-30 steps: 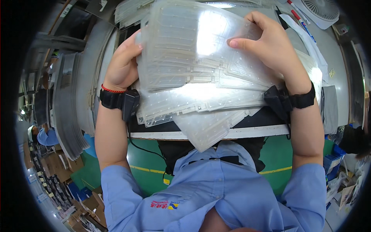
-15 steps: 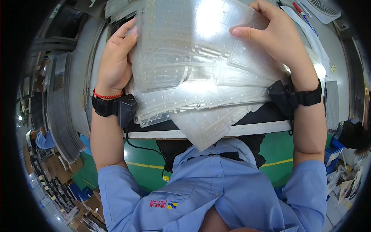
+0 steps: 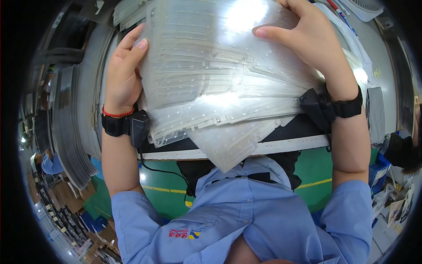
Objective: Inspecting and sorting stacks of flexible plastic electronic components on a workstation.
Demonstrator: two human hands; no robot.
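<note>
At either side of the fanned sheets [image 3: 184, 83]: two hands [image 3: 123, 72], two wrist units [image 3: 140, 127]; left, one bracelet [image 3: 118, 114]; right, one fan [image 3: 363, 4].

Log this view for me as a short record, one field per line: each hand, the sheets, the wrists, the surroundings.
Left hand: left hand, beside the sheets' left edge; contact unclear
Right hand: right hand, thumb over the upper sheets; grip unclear
Sheets: clear sheets with fine printed lines, fanned unevenly; one lower sheet juts past the white table edge
Wrists: black device on the left, another black device on the right; red cord on the left
Upper right: white fan, partly cut off
</note>
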